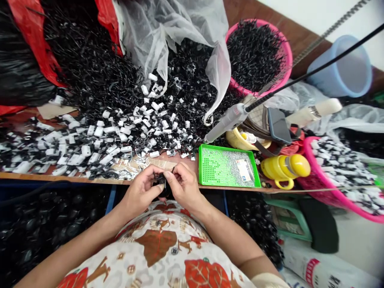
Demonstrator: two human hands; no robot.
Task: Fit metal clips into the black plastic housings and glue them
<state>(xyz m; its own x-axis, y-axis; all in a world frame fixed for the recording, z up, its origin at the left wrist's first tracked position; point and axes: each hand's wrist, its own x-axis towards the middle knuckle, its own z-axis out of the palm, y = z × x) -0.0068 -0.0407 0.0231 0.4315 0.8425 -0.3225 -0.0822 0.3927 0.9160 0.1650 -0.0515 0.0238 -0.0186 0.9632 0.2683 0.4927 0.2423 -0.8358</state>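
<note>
Both my hands meet at the front edge of the bench, around a small black plastic part (162, 182). My left hand (145, 188) is closed on it, thumb and fingers pinching its side. My right hand (182, 185) is pinched at the part's upper right; whether it grips the part itself or some smaller piece is hidden by the fingers. Just beyond my left hand lies a pile of thin silvery pins (129, 168). To the right of my right hand is a green tray (200, 168) of small metal pieces, with a grey electric screwdriver (225, 122) hanging above it.
Heaps of white and black plastic pieces (99, 132) cover the bench's left and middle. Pink baskets (289, 60) of parts, a yellow bottle (282, 167) and a phone (279, 126) stand right. Black parts (60, 216) fill bins below the bench edge.
</note>
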